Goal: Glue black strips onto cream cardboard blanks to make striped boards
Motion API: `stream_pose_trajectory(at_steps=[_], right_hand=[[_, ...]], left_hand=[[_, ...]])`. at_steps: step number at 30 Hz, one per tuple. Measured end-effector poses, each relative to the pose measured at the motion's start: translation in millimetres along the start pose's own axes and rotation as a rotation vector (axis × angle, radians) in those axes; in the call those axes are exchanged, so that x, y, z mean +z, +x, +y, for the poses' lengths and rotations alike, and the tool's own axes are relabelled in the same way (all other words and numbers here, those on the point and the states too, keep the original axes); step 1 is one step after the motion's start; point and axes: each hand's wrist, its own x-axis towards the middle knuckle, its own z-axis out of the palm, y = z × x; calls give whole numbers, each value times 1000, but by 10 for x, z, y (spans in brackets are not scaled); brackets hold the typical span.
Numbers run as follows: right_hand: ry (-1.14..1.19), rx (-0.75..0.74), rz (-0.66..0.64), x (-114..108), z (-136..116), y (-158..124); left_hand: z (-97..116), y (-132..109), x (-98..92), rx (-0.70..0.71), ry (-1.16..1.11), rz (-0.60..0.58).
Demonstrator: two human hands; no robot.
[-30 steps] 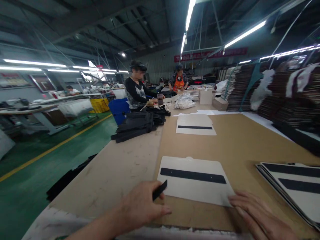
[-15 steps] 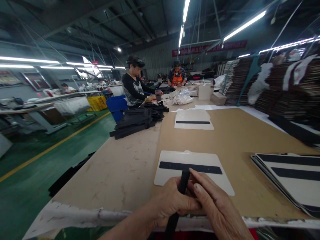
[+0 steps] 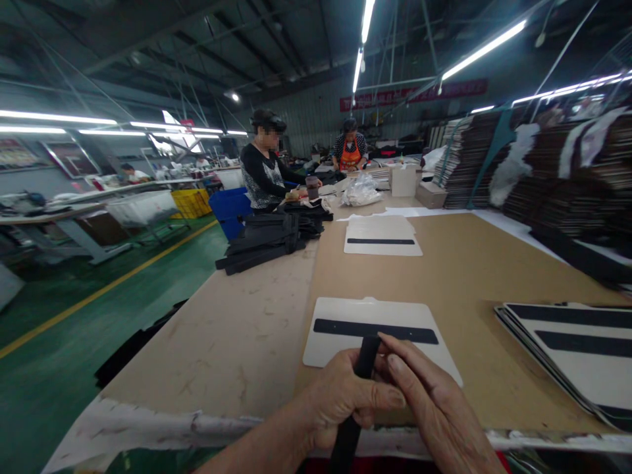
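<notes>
A black strip (image 3: pixel 367 357) stands tilted in front of me at the near edge of the table, its lower end dropping below the edge. My left hand (image 3: pixel 340 395) is closed round its middle, thumb across the front. At the strip's upper right edge, my right hand (image 3: pixel 429 395) has its fingers pressed together, the index fingertip at the top corner; its other fingers are partly hidden. Just beyond both hands lies a cream panel (image 3: pixel 345 309) with a dark band (image 3: pixel 375 331) across it. Farther back is another cream panel (image 3: pixel 380 229), also banded.
On the right lies a stack of banded panels (image 3: pixel 567 368). A pile of black strips (image 3: pixel 266 240) sits at the left table edge, with more dark strips (image 3: pixel 141 345) lower left. A clear plastic bag (image 3: pixel 363 191) rests farther back. Two people (image 3: pixel 264 164) work across the table.
The strip has turned slightly, showing more of its broad face. Both hands have shifted a little to the right with it. The panels stay where they were.
</notes>
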Motion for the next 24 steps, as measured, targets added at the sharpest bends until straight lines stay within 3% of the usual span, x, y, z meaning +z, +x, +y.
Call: stream_pose_trajectory(at_steps=[9, 12, 17, 24], right_hand=[[29, -23, 97, 3, 156, -102], [22, -58, 106, 9, 193, -121], [-27, -96, 142, 18, 191, -146], [-133, -283, 168, 20, 212, -179]], left_hand=[[-117, 90, -85, -1, -108, 21], [-130, 111, -76, -80, -116, 77], [-129, 104, -65, -45, -81, 136], [-120, 123, -72, -126, -164, 121]])
